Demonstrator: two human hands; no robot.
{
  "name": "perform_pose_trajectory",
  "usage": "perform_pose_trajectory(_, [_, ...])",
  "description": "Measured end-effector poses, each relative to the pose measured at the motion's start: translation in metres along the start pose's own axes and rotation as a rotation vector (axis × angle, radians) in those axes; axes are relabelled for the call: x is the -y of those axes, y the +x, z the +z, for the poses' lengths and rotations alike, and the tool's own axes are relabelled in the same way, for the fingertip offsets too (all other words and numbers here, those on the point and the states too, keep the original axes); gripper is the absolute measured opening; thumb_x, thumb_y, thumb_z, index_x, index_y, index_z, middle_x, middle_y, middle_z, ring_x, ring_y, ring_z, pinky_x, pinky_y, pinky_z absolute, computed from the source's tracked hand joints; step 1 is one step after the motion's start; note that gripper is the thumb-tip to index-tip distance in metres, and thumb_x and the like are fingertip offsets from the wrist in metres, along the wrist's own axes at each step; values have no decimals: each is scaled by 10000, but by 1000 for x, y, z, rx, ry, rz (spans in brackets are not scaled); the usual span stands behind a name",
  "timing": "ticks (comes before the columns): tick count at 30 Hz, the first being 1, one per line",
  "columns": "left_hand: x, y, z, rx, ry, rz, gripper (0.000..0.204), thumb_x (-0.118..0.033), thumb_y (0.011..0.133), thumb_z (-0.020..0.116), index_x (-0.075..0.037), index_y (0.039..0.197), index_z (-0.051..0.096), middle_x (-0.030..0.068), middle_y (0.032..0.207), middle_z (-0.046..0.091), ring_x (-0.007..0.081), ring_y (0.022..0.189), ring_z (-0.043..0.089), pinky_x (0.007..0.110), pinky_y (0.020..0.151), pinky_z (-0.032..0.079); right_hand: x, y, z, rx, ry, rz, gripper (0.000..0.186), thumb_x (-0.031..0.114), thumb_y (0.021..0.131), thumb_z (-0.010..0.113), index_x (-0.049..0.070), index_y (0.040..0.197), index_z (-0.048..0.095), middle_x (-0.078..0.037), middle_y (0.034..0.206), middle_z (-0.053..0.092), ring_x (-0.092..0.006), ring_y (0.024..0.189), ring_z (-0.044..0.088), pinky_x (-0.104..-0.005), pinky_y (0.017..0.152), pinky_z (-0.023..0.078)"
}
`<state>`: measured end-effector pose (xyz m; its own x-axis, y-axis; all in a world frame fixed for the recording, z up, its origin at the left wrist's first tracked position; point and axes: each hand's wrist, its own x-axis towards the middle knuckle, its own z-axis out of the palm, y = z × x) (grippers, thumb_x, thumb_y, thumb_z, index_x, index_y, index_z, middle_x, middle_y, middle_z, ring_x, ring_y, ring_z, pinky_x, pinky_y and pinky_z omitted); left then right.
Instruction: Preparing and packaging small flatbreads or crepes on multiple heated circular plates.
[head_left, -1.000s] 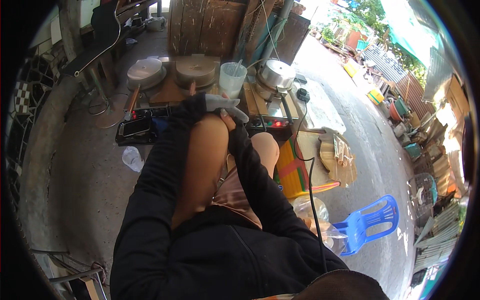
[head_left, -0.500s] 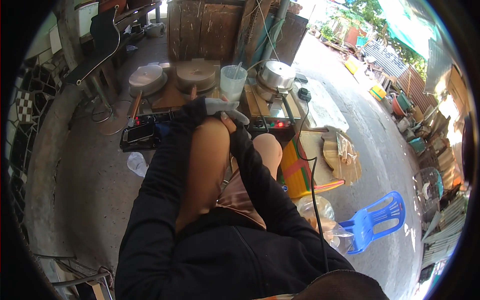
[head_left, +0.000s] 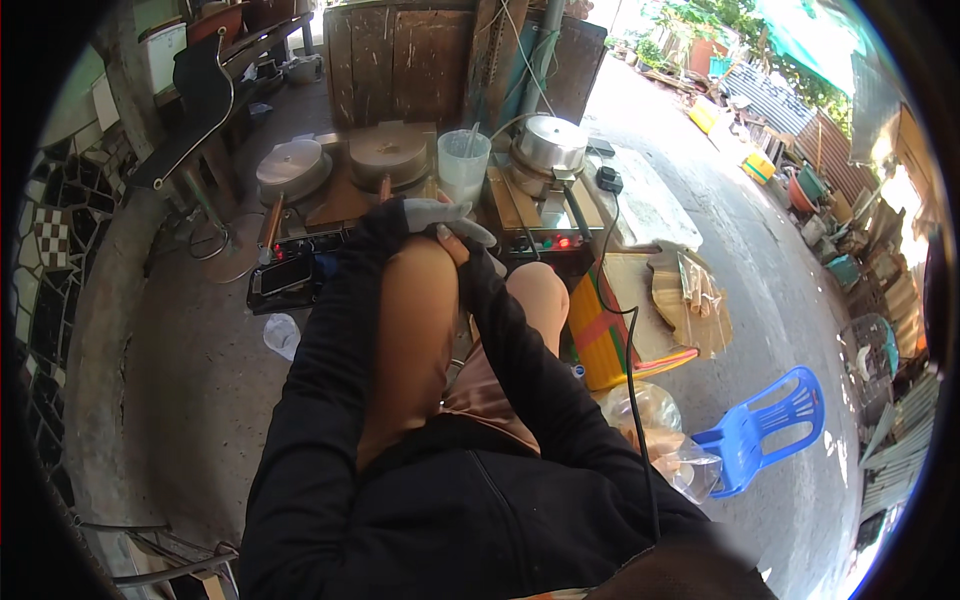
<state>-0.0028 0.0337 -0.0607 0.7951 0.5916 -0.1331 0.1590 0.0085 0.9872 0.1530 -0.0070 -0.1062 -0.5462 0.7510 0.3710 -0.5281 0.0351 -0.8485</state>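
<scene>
My left hand (head_left: 432, 213), in a grey glove, and my right hand (head_left: 455, 247), with bare fingertips showing, are clasped closed together on top of my raised left knee (head_left: 420, 265). Just beyond them stands a translucent jug (head_left: 462, 160) with a utensil in it. It sits between two round metal cookers (head_left: 390, 152) on the left and a silver lidded cooker (head_left: 550, 145) on the right. Red lights glow on the control panels below. A phone (head_left: 283, 275) lies on a black tray at the left.
A yellow striped box (head_left: 600, 340) holds cardboard and wrapped rolls at my right. Behind it are a blue plastic chair (head_left: 760, 430) and clear bags (head_left: 645, 410). A plastic cup (head_left: 282, 335) is on the floor, a black chair (head_left: 190, 125) at the upper left, wooden panels (head_left: 400, 60) ahead.
The view has shifted slightly, with the box and blue chair appearing higher and further right. My hands stay clasped on the knee in the same way.
</scene>
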Motion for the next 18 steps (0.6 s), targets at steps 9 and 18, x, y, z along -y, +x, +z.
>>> perform_pose_trajectory(9, [2,-2,0,-16,-1,-4,566,-397,895,506,-23,1318,457,57,1305,515,116,1191,403,223,1033,235,5,-1,3,9,10,2,542,199,925,488,90,1431,325,-103,1286,495,-149,1042,490,-242,884,388])
perform_pose_trajectory(18, [3,-3,-4,-39,-3,2,569,-365,888,519,-14,1327,431,66,1295,521,120,1176,417,227,1028,251,6,-1,3,39,38,19,585,205,925,507,44,1441,282,-128,1338,444,-184,1132,455,-280,978,345])
